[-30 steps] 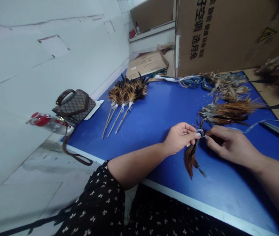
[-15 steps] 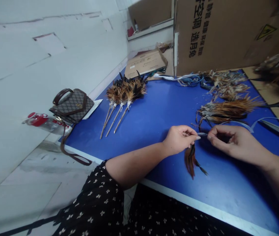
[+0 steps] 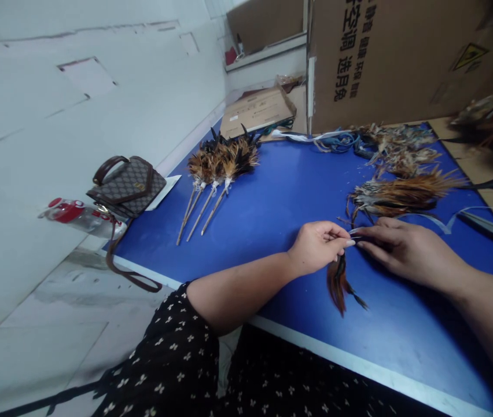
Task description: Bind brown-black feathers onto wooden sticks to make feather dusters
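Observation:
My left hand (image 3: 318,248) pinches the quill end of a small bunch of brown and black feathers (image 3: 338,284), which hangs down over the blue table (image 3: 272,208). My right hand (image 3: 398,250) lies close beside it, fingers extended and pressed against a pale ribbon (image 3: 441,223) at the bunch's top. The ribbon trails away to the right. A loose pile of brown feathers (image 3: 403,194) lies just beyond both hands.
Three finished feather sticks (image 3: 216,174) lie at the table's far left. A patterned handbag (image 3: 127,185) and a red-capped bottle (image 3: 79,217) sit at the left corner. A big cardboard box (image 3: 403,58), more feathers (image 3: 398,145) and cords (image 3: 328,140) line the back.
My right hand has flattened and slid left against the bunch, drawing the ribbon tighter. My left hand has stayed in place with the feathers.

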